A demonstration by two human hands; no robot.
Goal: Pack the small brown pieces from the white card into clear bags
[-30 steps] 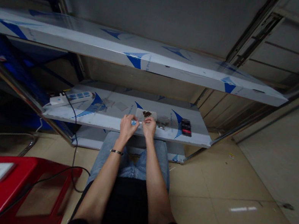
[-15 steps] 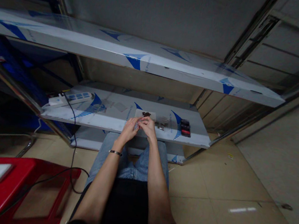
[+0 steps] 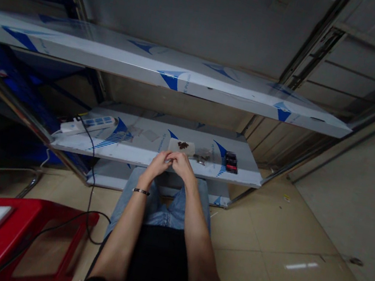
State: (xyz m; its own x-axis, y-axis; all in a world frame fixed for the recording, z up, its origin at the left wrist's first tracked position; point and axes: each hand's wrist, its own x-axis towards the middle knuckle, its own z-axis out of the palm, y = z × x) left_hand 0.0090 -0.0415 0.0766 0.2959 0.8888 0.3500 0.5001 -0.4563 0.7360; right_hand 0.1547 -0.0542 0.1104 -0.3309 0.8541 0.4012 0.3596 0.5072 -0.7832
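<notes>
The left hand (image 3: 157,165) and the right hand (image 3: 180,165) meet fingertip to fingertip over the front edge of the lower metal shelf (image 3: 127,151), fingers curled inward; whether they pinch anything between them cannot be told, as the spot is too small and dim. Just beyond the fingertips, a white sheet (image 3: 182,148) lies flat on the shelf with a small heap of dark pieces (image 3: 182,145) on it. A power strip (image 3: 89,123) lies at the shelf's left end, and a red stool (image 3: 11,235) stands on the floor at lower left.

Dark bits (image 3: 182,145), seemingly on white sheet (image 3: 174,146)
</notes>
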